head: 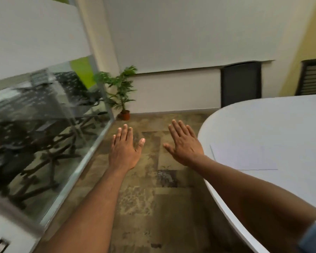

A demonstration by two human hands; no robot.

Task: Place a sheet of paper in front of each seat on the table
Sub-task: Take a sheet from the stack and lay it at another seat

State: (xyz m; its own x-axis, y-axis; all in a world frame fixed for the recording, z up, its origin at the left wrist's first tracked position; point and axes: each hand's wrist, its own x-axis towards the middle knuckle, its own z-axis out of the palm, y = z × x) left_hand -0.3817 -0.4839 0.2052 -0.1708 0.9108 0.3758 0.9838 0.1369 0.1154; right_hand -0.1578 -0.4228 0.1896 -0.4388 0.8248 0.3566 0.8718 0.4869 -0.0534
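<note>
A white sheet of paper [244, 156] lies flat on the white rounded table [274, 121] near its left edge. My left hand [125, 150] is stretched out over the floor, palm down, fingers apart, holding nothing. My right hand [184, 143] is also flat and empty, hovering just left of the table's edge, a short way from the sheet. Two dark chairs stand behind the table: one [241, 83] against the back wall, another [312, 77] at the far right.
A glass partition [49, 128] with a metal frame runs along the left, reflecting office chairs. A potted plant [120, 92] stands in the corner on the tiled floor [153, 198]. White wall at the back, yellow wall at right.
</note>
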